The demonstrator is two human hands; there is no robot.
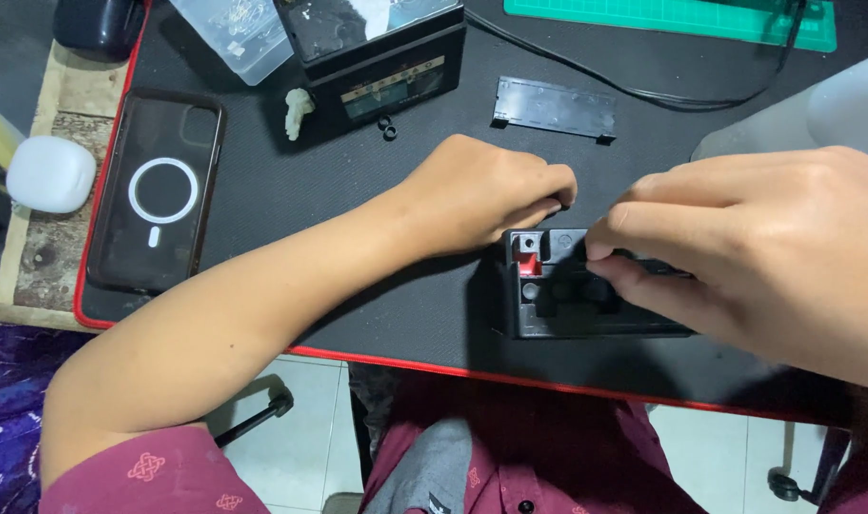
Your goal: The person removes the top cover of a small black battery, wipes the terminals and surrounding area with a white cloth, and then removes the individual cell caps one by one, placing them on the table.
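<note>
2 hands (643,228) on black battery (548,295)

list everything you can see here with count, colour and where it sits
black box: 1, black with a red part at its top left, near edge of the mat, under both hands
desk mat: 1, black with red edging, covers the desk
phone: 1, dark, clear case with a white ring, left side of mat
black plastic strip: 1, black, behind the hands
second black box: 1, black, top centre
small rings: 2, black, in front of the second box
clear plastic container: 1, transparent, top left
white case: 1, white, far left
cutting mat: 1, green, top right
cable: 1, black, top right
left hand: 1, closed, at the box's back edge
right hand: 1, fingers pinching on the box's top
</note>
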